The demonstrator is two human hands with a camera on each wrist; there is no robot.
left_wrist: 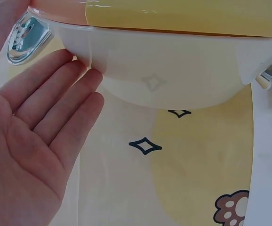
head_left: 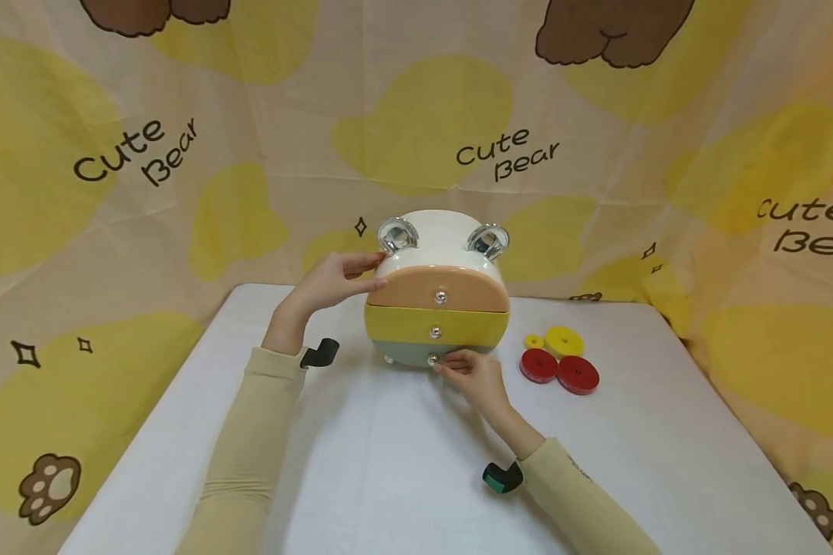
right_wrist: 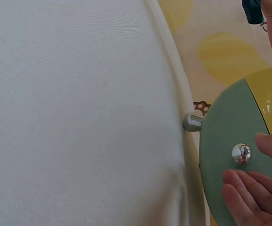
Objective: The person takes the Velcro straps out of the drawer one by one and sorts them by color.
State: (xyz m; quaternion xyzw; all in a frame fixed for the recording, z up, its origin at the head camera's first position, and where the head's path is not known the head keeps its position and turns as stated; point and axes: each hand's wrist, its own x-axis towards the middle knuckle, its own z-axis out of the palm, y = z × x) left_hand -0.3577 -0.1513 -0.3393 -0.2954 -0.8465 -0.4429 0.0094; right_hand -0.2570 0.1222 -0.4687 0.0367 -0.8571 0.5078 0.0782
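Observation:
A small cabinet with a white body [head_left: 441,231] has three drawer fronts: orange [head_left: 409,289], yellow [head_left: 403,324] and green [head_left: 399,352], each with a round silver knob. My left hand [head_left: 333,281] rests at the cabinet's upper left side, its fingertips on the white shell; the left wrist view shows those fingers [left_wrist: 75,117] fairly straight. Down at the green drawer is my right hand [head_left: 475,378]. In the right wrist view its thumb and fingers [right_wrist: 253,193] stand apart around the bottom knob [right_wrist: 241,153], which shows uncovered between them. All three drawers appear closed.
Right of the cabinet lie two red discs [head_left: 538,365] and two yellow discs [head_left: 564,342] of different sizes. Silver ear-like loops [head_left: 488,241] stick out of the cabinet's top. A white cloth [head_left: 389,462] covers the table, with a patterned curtain [head_left: 416,131] behind.

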